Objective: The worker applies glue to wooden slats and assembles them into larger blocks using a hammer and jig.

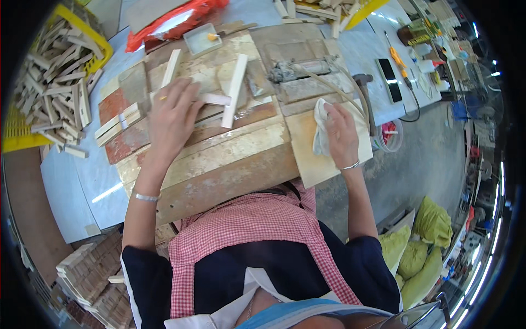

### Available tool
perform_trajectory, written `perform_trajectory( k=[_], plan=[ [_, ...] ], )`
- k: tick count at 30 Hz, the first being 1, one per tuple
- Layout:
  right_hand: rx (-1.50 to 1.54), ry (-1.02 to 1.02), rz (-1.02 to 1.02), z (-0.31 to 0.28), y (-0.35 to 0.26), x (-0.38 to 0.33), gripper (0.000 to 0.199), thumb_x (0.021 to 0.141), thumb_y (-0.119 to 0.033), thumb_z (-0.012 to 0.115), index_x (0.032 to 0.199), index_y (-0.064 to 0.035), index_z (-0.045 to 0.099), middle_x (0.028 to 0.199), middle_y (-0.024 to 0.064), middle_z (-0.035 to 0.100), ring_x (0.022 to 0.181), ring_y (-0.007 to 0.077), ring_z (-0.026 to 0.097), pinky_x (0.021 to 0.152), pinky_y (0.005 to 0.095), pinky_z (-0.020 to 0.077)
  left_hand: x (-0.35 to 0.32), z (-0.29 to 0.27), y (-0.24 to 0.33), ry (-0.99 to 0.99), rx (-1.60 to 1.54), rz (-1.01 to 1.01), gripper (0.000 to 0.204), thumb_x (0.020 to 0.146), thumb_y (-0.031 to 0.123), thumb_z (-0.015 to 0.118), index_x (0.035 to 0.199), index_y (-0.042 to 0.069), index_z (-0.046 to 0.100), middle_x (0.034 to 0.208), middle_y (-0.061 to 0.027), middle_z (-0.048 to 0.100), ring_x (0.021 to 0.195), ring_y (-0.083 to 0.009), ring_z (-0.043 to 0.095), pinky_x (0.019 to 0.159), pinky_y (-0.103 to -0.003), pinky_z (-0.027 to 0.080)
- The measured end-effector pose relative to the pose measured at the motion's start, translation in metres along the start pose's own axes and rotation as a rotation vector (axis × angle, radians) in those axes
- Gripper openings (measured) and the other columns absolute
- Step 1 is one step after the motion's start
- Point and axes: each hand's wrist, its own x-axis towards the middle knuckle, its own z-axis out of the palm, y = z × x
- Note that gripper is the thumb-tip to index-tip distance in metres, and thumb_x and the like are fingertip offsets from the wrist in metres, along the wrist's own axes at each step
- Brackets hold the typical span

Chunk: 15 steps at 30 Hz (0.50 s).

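My left hand (pixel 176 112) is closed over the near end of a pale wooden strip (pixel 172 67), where its fingers hide the joint. A short crosspiece (pixel 215 99) runs from under those fingers to a second pale strip (pixel 235 90), so the pieces look like an H-shaped frame. My right hand (pixel 341 131) grips a crumpled white cloth (pixel 320 134) over a flat tan board (pixel 304 156). Under the frame lies a worn, glue-stained wooden work board (pixel 230 145). A shallow square dish (pixel 203 39) with a small orange-yellow item stands beyond it.
Yellow crates of wooden strips (pixel 60 82) stand at the far left and far side. A hammer (pixel 364 98), a phone (pixel 388 80) and an orange-handled tool (pixel 398 58) lie at the right. Red plastic (pixel 175 22) sits behind; a bucket (pixel 390 137) stands beside the table.
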Motion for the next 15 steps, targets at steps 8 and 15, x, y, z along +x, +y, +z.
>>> perform_trajectory(
  k=[8,15],
  plan=[
    [-0.174,-0.092,-0.001,0.009,0.0,-0.001,0.053,0.08,-0.015,0.063,0.13,-0.0091,0.046,0.119,0.0173,0.051,0.106,0.0347,0.052,0.084,0.0419,0.0445,0.0,0.038,-0.016,-0.174,-0.037,-0.037,0.017,0.085,0.017,0.062,0.099,0.009,0.065,0.087,-0.0054,0.059,0.075,-0.0242,0.056,0.066,-0.035,0.043],
    [-0.232,-0.247,0.08,-0.005,0.0,-0.004,0.055,0.079,-0.017,0.064,0.13,-0.0097,0.045,0.116,0.0159,0.052,0.104,0.0347,0.051,0.088,0.0436,0.0417,-0.025,0.017,-0.002,-0.188,-0.068,-0.055,0.024,0.085,0.016,0.061,0.106,0.005,0.064,0.093,-0.0066,0.061,0.082,-0.0241,0.056,0.069,-0.035,0.044]
  ],
)
